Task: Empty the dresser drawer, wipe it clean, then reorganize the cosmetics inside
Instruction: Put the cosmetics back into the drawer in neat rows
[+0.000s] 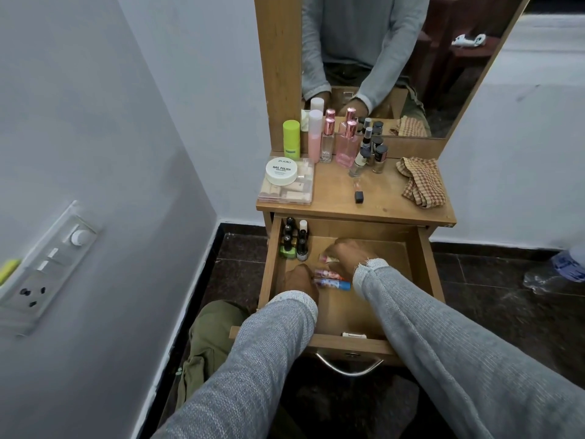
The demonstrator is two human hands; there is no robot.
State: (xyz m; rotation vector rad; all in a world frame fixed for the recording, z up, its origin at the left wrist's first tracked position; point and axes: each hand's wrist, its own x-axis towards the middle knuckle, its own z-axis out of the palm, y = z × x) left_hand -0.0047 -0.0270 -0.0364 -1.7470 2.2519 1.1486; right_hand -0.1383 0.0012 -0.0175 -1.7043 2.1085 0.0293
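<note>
The wooden dresser drawer [425, 264] is pulled open below the dresser top. Both hands are inside it. My left hand [299, 278] rests on the drawer floor touching the ends of two small colourful tubes [335, 280] that lie side by side. My right hand [351, 253] is just behind them, fingers curled around a small pink-tipped item [324, 257]. Several nail polish bottles [294, 240] stand upright in the drawer's back left corner. A small white item [354, 335] lies against the drawer's front wall.
On the dresser top [389, 204] stand a green bottle [70, 139], pink perfume bottles [346, 144], small dark-capped bottles [373, 153], a nail polish remover tub on a clear box [281, 169], a lipstick [358, 191] and a checked cloth [422, 180]. A mirror stands behind; wall at left.
</note>
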